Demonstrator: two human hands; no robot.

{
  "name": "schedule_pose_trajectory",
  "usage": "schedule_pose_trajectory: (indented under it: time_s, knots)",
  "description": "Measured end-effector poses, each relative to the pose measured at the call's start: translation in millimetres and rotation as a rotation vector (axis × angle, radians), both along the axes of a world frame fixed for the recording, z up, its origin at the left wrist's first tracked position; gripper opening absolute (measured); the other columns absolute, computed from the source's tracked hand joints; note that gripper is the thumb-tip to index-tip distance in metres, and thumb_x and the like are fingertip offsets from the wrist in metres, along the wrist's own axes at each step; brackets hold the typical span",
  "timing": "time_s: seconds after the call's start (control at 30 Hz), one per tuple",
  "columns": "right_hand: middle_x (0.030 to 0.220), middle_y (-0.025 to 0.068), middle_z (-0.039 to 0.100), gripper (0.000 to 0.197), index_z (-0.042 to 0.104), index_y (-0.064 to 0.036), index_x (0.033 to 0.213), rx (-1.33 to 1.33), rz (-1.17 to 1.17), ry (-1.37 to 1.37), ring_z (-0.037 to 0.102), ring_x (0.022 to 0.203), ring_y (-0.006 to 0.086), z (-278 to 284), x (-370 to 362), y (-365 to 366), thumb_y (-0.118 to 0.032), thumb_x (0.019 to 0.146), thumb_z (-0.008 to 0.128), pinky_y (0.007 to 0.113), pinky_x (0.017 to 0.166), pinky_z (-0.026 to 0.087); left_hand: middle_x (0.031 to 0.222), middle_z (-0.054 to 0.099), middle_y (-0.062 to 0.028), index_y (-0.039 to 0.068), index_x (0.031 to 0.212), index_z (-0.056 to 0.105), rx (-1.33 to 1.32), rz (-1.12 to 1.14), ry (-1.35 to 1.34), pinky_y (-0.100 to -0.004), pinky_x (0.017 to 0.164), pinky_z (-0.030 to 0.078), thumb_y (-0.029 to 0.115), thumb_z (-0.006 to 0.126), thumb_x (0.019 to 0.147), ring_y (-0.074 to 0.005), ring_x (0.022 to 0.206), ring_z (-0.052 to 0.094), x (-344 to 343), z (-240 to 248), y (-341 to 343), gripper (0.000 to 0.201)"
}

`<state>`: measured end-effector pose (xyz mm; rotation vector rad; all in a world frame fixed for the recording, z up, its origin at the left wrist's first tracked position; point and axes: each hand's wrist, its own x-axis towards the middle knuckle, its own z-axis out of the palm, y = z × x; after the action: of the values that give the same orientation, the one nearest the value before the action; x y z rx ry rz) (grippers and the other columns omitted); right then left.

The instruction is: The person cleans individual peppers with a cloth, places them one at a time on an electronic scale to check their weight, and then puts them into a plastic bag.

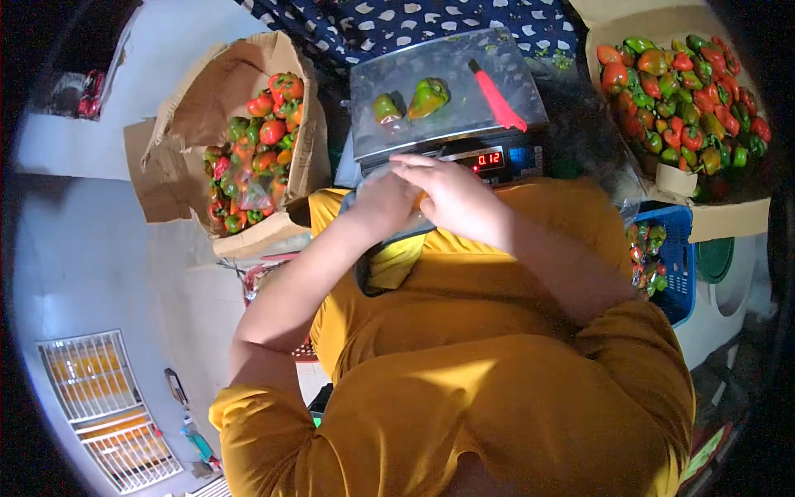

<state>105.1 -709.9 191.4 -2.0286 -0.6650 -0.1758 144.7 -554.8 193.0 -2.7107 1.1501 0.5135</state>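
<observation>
My left hand (383, 207) and my right hand (460, 195) meet over my lap, just before the near edge of a digital scale (364, 147). My right fingers lie across my left ones. Between the palms a bit of orange and what looks like clear plastic show; the rest is hidden by the hands. On the metal pan sit a small green pepper (387, 108) and a larger green-orange pepper (430, 98). Right of them lies a knife with a pink handle (498, 101). Below my left hand, a yellow, dark-edged cloth (396, 263) rests on my lap.
At the left stands an open cardboard box (178, 141) of red and green peppers, with clear plastic among them. Another cardboard box (729, 219) of peppers is at the right. Beneath it is a blue basket (681, 269) with bagged peppers. A patterned dark cloth (397, 21) hangs behind the scale.
</observation>
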Motion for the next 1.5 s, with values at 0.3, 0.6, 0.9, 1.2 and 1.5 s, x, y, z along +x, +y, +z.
schedule_pose_trajectory:
  time_s: [0.3,0.6,0.9,1.2,1.5]
  knots:
    - [0.105,0.0177,0.055,0.048,0.052,0.0026,0.113,0.125,-0.013,-0.060,0.058,0.089,0.0271,-28,37,-39,0.006,0.066,0.051,0.033,0.080,0.046,0.090,0.061,-0.0050,-0.002,0.099,0.056,-0.824,0.234,0.185,-0.0241,0.075,0.045,-0.007,0.041,0.076,-0.0110,0.084,0.057,67,83,-34,0.028]
    - [0.104,0.0086,0.054,0.048,0.052,-0.0008,0.116,0.251,0.122,0.425,0.055,0.062,0.0109,-9,42,-55,0.010,0.070,0.050,0.024,0.054,0.047,0.101,0.060,-0.0166,0.014,0.119,0.046,-0.088,0.177,-0.196,-0.0427,0.077,0.047,0.036,0.069,0.066,-0.0343,0.091,0.058,106,25,-85,0.061]
    - [0.106,0.0161,0.053,0.048,0.052,0.0035,0.113,0.160,-0.108,0.215,0.056,0.089,0.0275,-8,45,-56,0.005,0.065,0.055,0.032,0.076,0.046,0.087,0.057,-0.0081,0.002,0.110,0.047,-0.813,0.459,0.312,-0.0251,0.074,0.045,0.012,0.059,0.075,-0.0142,0.082,0.054,25,53,-35,0.038]
    - [0.132,0.0208,0.036,0.046,0.038,0.0089,0.123,-0.004,-0.170,0.096,0.049,0.109,0.0334,0,-10,-5,0.002,0.078,0.045,0.034,0.092,0.041,0.104,0.054,-0.0119,0.002,0.115,0.041,-1.469,1.007,1.223,-0.0312,0.076,0.050,0.012,0.054,0.083,-0.0192,0.091,0.057,-5,-29,-27,0.036]
    - [0.123,0.0093,0.048,0.041,0.053,-0.0010,0.112,-0.042,-0.269,-0.087,0.055,0.099,0.0266,6,-13,-6,-0.009,0.072,0.052,0.035,0.077,0.049,0.102,0.053,-0.0074,0.002,0.117,0.040,-1.099,0.368,-0.111,-0.0277,0.081,0.042,0.020,0.048,0.087,-0.0146,0.094,0.051,-8,-57,-29,0.036]
